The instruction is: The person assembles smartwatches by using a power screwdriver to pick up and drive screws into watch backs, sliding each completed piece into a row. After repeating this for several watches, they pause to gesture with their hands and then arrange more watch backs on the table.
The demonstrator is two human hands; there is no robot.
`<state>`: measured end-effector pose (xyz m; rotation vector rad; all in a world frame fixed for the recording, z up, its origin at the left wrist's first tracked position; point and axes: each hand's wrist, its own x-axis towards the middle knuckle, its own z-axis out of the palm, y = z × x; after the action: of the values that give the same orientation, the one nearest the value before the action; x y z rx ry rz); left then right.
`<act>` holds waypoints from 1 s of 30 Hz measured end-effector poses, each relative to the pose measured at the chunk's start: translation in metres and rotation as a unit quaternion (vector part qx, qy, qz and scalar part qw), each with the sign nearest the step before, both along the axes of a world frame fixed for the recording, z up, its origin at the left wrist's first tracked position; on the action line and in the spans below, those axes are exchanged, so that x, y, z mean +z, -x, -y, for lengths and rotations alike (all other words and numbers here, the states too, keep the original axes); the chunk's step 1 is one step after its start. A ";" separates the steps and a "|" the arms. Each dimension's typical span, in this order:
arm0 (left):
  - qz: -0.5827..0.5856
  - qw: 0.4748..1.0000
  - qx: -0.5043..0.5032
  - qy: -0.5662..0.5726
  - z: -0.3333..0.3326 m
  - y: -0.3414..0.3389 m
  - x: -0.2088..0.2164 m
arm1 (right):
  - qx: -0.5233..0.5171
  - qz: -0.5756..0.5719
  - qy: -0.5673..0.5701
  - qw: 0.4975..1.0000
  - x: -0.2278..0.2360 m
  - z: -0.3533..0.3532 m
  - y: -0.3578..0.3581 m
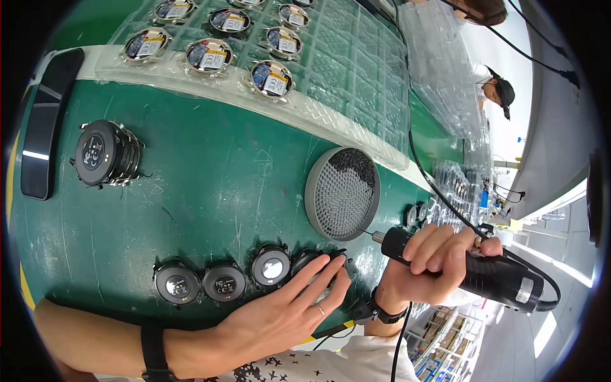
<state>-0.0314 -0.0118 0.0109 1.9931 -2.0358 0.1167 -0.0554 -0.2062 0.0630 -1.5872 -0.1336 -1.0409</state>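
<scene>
My right hand [434,262] is wrapped round a black corded electric screwdriver [499,280]. Its thin bit points left and meets the near edge of a round grey dish [310,198], which holds many small screws, dark at the far side. My left hand [277,321] lies with fingers stretched over the right end of a row of round black watch cases. In that row are a left case [178,284], another case [223,284] and a case with a bright reflection [270,266]. The fingers partly cover the cases at the right end.
A stack of watch cases [95,153] stands at the left beside a black phone-like slab [49,127]. Across the back, a clear compartment tray [347,73] holds several opened watch housings [210,56]. The screwdriver's cable [439,191] runs along the right. Two people are beyond the clear trays.
</scene>
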 end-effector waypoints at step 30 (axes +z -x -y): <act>-0.025 1.000 -0.006 0.012 0.001 0.005 -0.009 | 0.057 -0.034 -0.007 0.998 -0.009 0.007 -0.009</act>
<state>-0.0361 -0.0124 0.0017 1.9494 -2.0053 0.0862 -0.0466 -0.2128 0.0544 -1.5824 -0.1688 -0.8977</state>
